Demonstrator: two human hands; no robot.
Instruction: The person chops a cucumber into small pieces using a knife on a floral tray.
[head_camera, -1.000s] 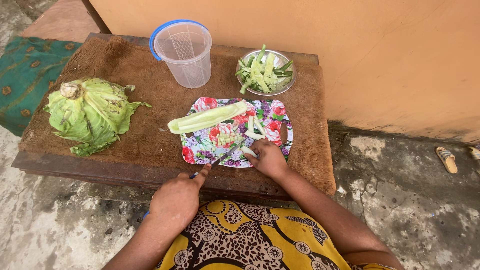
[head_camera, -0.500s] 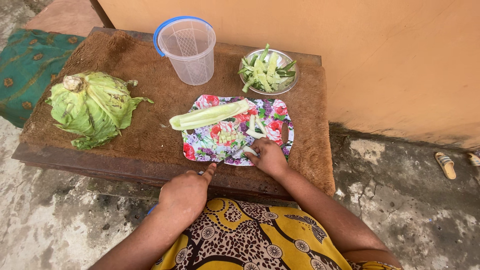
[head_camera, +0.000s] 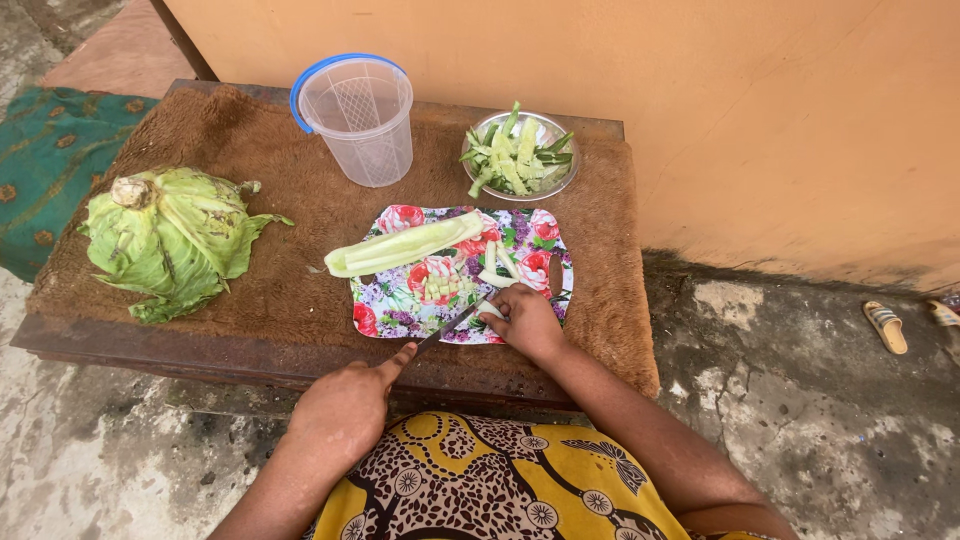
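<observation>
Two hands work at the near edge of a flowered cutting board (head_camera: 400, 300) on a brown mat (head_camera: 300, 260) covering a low table (head_camera: 200, 345). The left hand (head_camera: 345, 405) is closed round the handle of a knife (head_camera: 452, 322), forefinger stretched along its back, the blade slanting up and right onto the board. The right hand (head_camera: 528, 320) lies knuckles up, fingers curled and pressed together on a pale cucumber piece (head_camera: 492, 311) right at the blade's tip; how hard they pinch it cannot be told. Just beyond the fingertips sit a small heap of diced cucumber (head_camera: 440, 285) and a few cut strips (head_camera: 497, 262); farther on, a long peeled cucumber half (head_camera: 400, 245) lies across the board's far side. Bare mat runs left of the knife hand, up to a cabbage (head_camera: 165, 240) well apart at the table's left end. Past the board stand a clear tub with a blue rim (head_camera: 358, 120) and a steel bowl (head_camera: 572, 165) of green trimmings near an orange wall (head_camera: 700, 100). The right fingers rest near the board's right edge, with a strip of mat beyond it.
</observation>
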